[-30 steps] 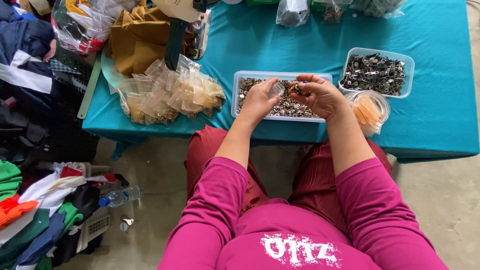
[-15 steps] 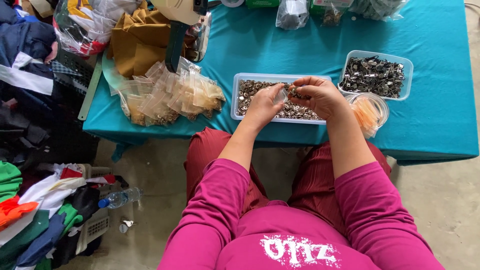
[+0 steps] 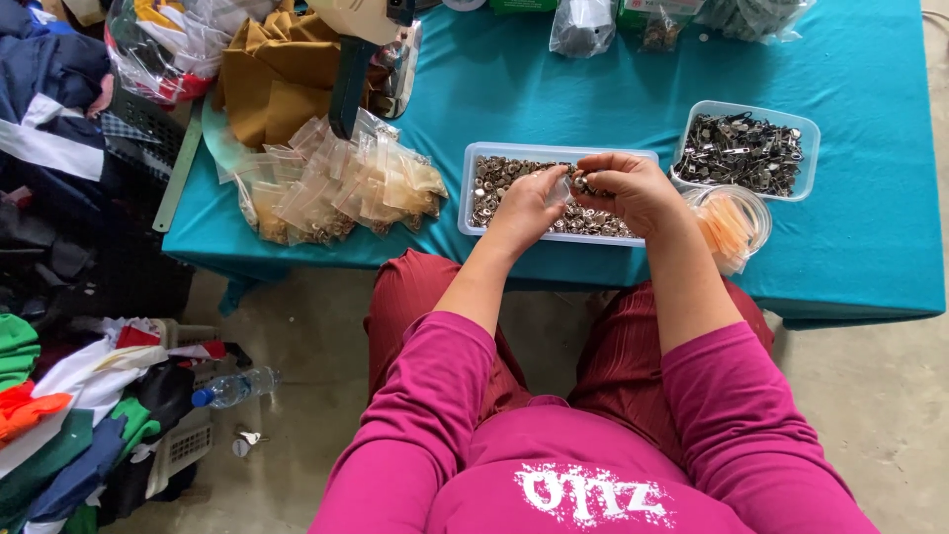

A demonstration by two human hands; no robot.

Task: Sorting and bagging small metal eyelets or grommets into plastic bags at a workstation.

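Both my hands hover over a clear rectangular tray [image 3: 473, 188] full of small metal pieces on a teal-covered table [image 3: 613, 89]. My left hand [image 3: 524, 206] pinches a small clear plastic bag [image 3: 560, 188] at its edge. My right hand [image 3: 633, 190] has its fingers closed on small metal pieces right next to the bag's mouth. The two hands nearly touch above the tray's middle.
A second clear tray [image 3: 807, 129] of metal clips sits at the right, with a round clear tub [image 3: 759, 208] of orange pieces below it. A heap of filled small bags [image 3: 336, 188] lies left of the tray. Fabric and clothes [image 3: 59, 415] are piled on the floor at left, beside a water bottle [image 3: 235, 388].
My hands have stayed over the tray, drawing slightly closer together. The right hand's fingers have shifted toward the bag.
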